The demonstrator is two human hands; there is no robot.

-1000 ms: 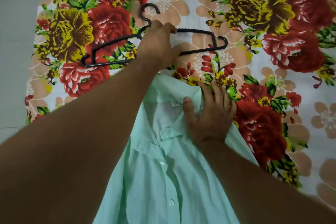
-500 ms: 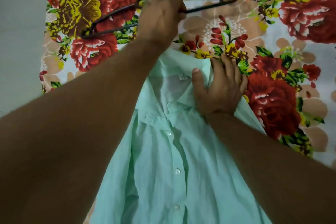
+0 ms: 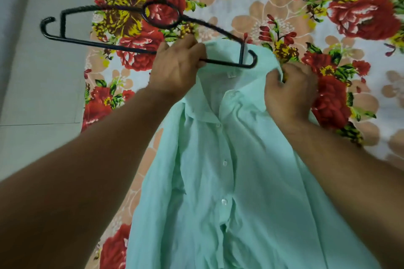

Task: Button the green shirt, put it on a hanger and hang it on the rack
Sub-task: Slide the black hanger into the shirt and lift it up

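The green shirt (image 3: 247,181) lies front up on a flowered sheet, its front buttoned and its collar pointing away from me. My left hand (image 3: 178,70) is shut on the lower bar of a black hanger (image 3: 91,42), which hovers over the collar. The hanger's right end sits at the collar opening, and its left end sticks out past the sheet over the floor. My right hand (image 3: 288,94) is shut on the right side of the collar and lifts that edge.
The flowered bedsheet (image 3: 295,13) covers the surface under the shirt. Grey tiled floor (image 3: 39,94) lies to the left of the sheet. No rack is in view.
My left hand has brought the hanger down from the far sheet to the collar, its right end now at the neck opening. My right hand has gone from pressing flat to pinching the collar.
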